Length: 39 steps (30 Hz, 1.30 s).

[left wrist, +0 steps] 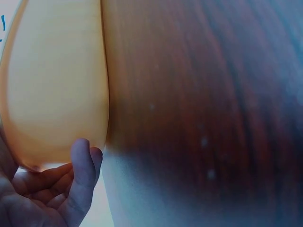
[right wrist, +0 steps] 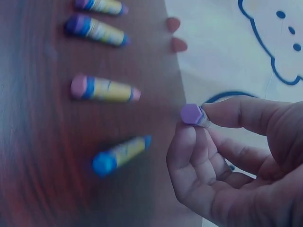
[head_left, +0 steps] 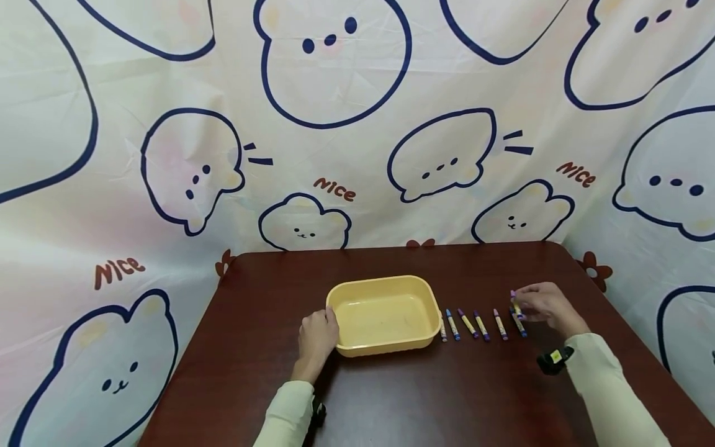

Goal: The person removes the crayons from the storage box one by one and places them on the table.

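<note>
My left hand (head_left: 316, 337) grips the left end of a yellow plastic basin (head_left: 385, 349), thumb at its rim. In the left wrist view the fingers (left wrist: 81, 165) curl against the end of the basin. My right hand (head_left: 544, 305) pinches a purple crayon (right wrist: 191, 114) between thumb and fingers, above the far right of the row. Closest below it lies a blue crayon (head_left: 519, 325). To its left is a pink crayon (head_left: 500, 324), also seen in the right wrist view.
Two purple-ended crayons (head_left: 481, 326) (head_left: 467, 323), a light blue one (head_left: 452, 325) and a pale one (head_left: 444, 329) line up towards the basin's right side. All lie on a dark brown table (head_left: 424, 397). A cloth with cartoon bears (head_left: 335, 81) hangs behind it.
</note>
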### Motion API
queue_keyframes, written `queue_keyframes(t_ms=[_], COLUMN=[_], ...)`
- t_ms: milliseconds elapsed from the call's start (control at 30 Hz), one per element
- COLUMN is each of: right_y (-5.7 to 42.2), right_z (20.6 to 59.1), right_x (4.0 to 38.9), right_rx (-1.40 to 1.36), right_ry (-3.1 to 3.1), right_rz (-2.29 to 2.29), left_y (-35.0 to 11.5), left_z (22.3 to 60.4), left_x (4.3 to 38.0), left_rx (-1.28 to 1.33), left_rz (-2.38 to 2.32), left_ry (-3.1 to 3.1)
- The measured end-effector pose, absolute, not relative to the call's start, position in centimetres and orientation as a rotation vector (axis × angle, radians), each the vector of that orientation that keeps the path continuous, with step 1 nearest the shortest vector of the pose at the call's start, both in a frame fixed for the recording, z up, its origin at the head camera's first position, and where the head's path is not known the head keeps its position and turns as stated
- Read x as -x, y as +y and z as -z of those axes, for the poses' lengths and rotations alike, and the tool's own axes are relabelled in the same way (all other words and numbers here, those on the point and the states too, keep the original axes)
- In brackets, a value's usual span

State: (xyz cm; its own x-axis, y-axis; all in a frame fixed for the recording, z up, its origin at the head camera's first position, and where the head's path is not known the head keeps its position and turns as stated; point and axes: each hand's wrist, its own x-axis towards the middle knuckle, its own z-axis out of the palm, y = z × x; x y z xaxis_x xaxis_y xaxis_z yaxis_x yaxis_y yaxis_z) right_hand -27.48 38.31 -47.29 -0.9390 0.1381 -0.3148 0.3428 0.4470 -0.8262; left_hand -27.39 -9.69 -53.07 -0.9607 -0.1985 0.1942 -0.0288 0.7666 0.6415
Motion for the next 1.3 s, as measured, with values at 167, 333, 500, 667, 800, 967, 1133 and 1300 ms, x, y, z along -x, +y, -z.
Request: queue_keyframes(t_ms=[167,333,500,667,800,967,1133,1300], right_y=[39.9,40.6,40.8,40.6,40.4,40.0,39.8,39.6], right_z=[47.6,48.0,48.5,49.0,49.6,49.7,49.7,49.9], right_x=[27.0,26.8,27.0,26.7,26.4,26.0,25.8,25.4], right_rx=[-0.453,-0.501,-0.505,-0.499,-0.512,-0.466,-0.422,-0.417], right_ry=[2.518,2.532,2.561,2.634,2.712,2.784,2.82,2.885], right_rz=[1.447,1.397,1.345,1.253,1.128,1.046,1.016,0.979], left_y=[-9.8,-9.8,-9.8,-9.8,-9.8,-9.7,-9.7,-9.8], left_z=[52.9,52.9,52.8,52.8,52.9,53.0,52.9,53.0], left_x=[27.4,27.3,27.5,27.6,27.5,27.4,27.5,27.3], left_rx=[-0.171,-0.178,-0.187,-0.198,-0.212,-0.221,-0.22,-0.21], left_rz=[0.984,0.984,0.98,0.976,0.98,0.987,0.978,0.967], left_ry=[-2.716,-2.727,-2.735,-2.743,-2.737,-2.727,-2.728,-2.733])
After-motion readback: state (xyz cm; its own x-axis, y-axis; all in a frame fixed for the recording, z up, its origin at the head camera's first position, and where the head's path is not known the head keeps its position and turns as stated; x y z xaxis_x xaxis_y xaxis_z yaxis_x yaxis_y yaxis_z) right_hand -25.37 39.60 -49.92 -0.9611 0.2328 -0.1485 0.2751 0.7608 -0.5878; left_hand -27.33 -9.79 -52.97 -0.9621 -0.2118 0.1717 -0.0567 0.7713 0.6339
